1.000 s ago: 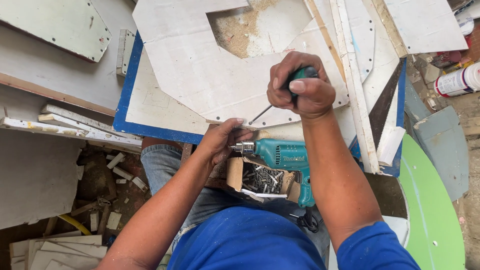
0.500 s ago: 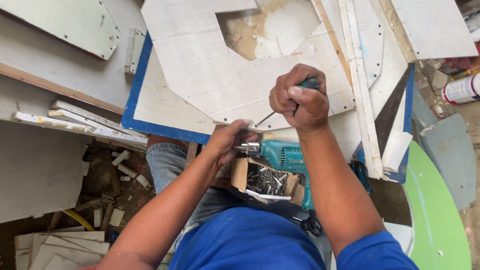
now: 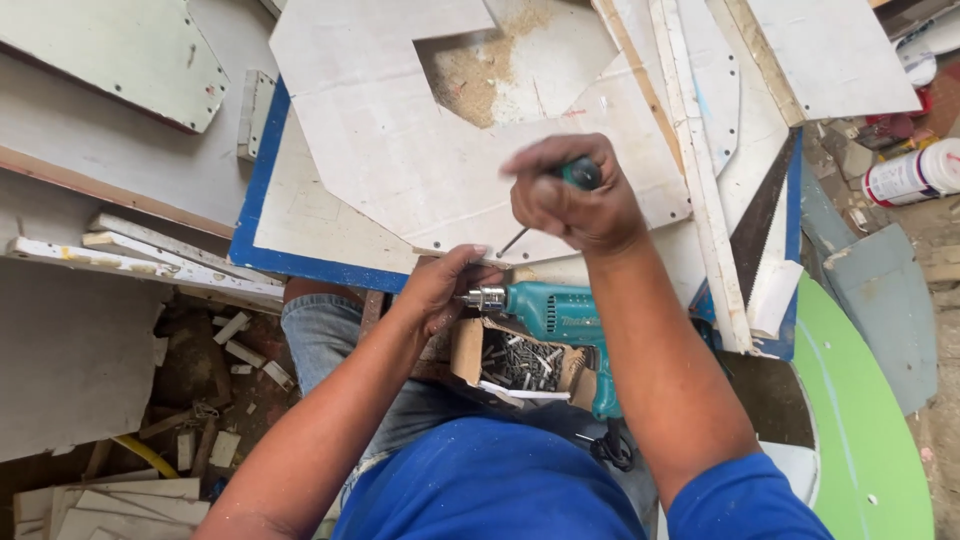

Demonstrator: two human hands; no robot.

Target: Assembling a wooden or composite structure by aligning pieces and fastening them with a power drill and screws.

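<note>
- The right hand (image 3: 575,200) is closed tightly round the dark green handle of a screwdriver (image 3: 578,176); its thin shaft is slanted down and left toward the edge of a white cut panel (image 3: 400,150).
- The left hand (image 3: 440,290) is curled just below that edge, fingertips beside the screwdriver's tip; whether anything is pinched there cannot be told, as the spot is too small to make out.
- A teal electric drill (image 3: 560,315) is laid across the lap, its chuck touching the left hand and its grip partly hidden under the right forearm.
- An open cardboard box of screws (image 3: 515,360) is seen just beneath the drill.
- The white panel, with a notch cut out and sawdust in it, is laid on a blue-edged board (image 3: 300,225), among other white offcuts and strips.
- A handsaw (image 3: 765,215) is laid to the right, beside a green rounded board (image 3: 860,420).
- A white can (image 3: 915,172) is cut off at the right edge.
- Rubble and small wood scraps are strewn over the dirt floor (image 3: 230,390) at lower left.
</note>
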